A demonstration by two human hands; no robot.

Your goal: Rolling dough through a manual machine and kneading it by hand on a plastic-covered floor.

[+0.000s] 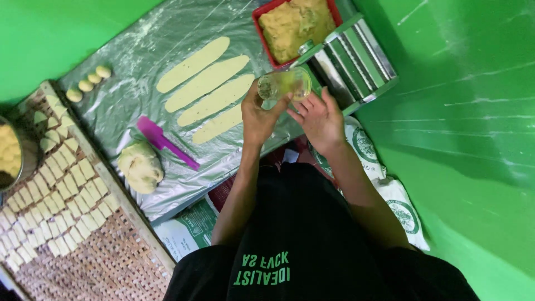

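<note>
My left hand (257,118) grips a clear glass tumbler (285,83), held on its side above the silver plastic sheet (139,50). Just right of it, my right hand (321,120) has its fingers spread, their tips close under the glass, and holds nothing. Four long flat dough strips (207,83) lie on the floured sheet, left of the glass. Directly beyond the glass stands a metal dough roller machine (354,58).
A red tray of yellow filling (292,25) sits at the top. A purple spatula (163,141), a dough lump (140,166) and small dough balls (89,82) lie on the sheet. A woven tray (100,256) at left carries several cut dough pieces. Printed sacks (390,195) lie under my arms.
</note>
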